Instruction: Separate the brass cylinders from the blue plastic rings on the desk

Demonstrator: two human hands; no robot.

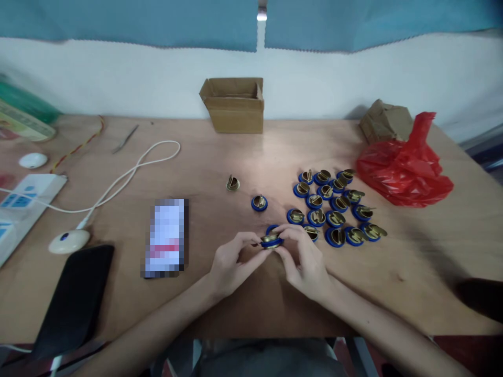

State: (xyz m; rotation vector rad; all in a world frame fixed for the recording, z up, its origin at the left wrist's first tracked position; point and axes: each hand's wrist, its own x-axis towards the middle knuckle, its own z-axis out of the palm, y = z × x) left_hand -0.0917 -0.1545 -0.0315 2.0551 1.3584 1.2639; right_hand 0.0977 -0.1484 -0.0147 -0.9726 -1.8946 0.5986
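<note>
In front of me, my left hand [234, 263] and my right hand [305, 261] pinch one round blue-rimmed brass clip [272, 241] from its two sides, just above the table. Thumbs and fingertips of both hands close on its edge. Another blue rim shows partly behind it, mostly hidden. To the right of my hands lie several similar round clips [315, 201], brass hinged parts facing up. A single blue-rimmed clip [259, 202] rests farther back, and a small brass clip without a visible blue rim [232, 183] sits to its left.
An open cardboard box [239, 116] stands by the wall. At right are a red plastic bag [404, 173] and a crumpled brown paper package [383, 121]. Leftward lie a phone [165, 238], a black device [74, 298], a white cable [118, 183], tweezers [126, 139] and a power strip [29, 204].
</note>
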